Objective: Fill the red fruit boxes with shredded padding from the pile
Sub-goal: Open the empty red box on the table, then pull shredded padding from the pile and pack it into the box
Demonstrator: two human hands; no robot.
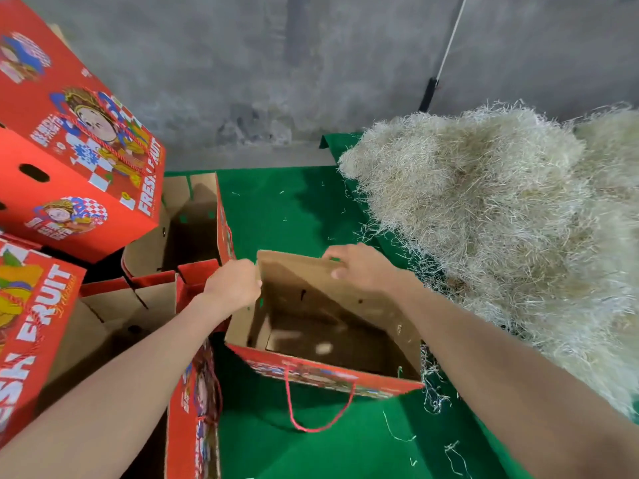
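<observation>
Reading "FRESH FRUIT" on stacked red boxes (69,160) at the left edge of the green mat (294,209). The open red box (328,375) sits mid-mat, mouth up (tilted), long side left-right, beside the padding pile (501,219). Our left hand (235,283) grips its left rim; right hand (359,267) curls over the far rim.

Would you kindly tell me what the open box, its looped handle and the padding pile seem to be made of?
The open box looks like cardboard: matt brown inside, red print outside. Its looped handle seems to be twisted red cord. The padding pile is pale, thin, tangled strands, perhaps shredded paper or wood wool; the picture cannot settle which.
</observation>
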